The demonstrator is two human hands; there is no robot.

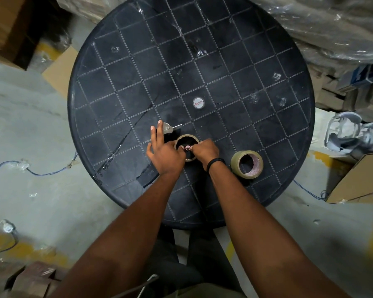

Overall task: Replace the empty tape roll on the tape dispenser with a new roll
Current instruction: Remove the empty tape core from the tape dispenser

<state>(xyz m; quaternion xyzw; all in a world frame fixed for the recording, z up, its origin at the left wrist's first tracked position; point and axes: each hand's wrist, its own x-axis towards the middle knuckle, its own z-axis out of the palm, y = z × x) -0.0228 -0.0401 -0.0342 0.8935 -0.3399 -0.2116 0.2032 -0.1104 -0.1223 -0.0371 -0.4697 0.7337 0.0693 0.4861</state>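
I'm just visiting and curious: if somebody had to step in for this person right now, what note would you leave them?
Left hand: resting on the tape dispenser, steadying it on the round black table.
Right hand: fingertips pinching at the small hub in the middle of the empty tape roll.
The empty cardboard core is still on the dispenser, so nothing has been swapped yet.
New tape roll: lying on the table just right of the right wrist, untouched.
Left to do: free and lift off the empty core, fit the new roll, thread the tape.
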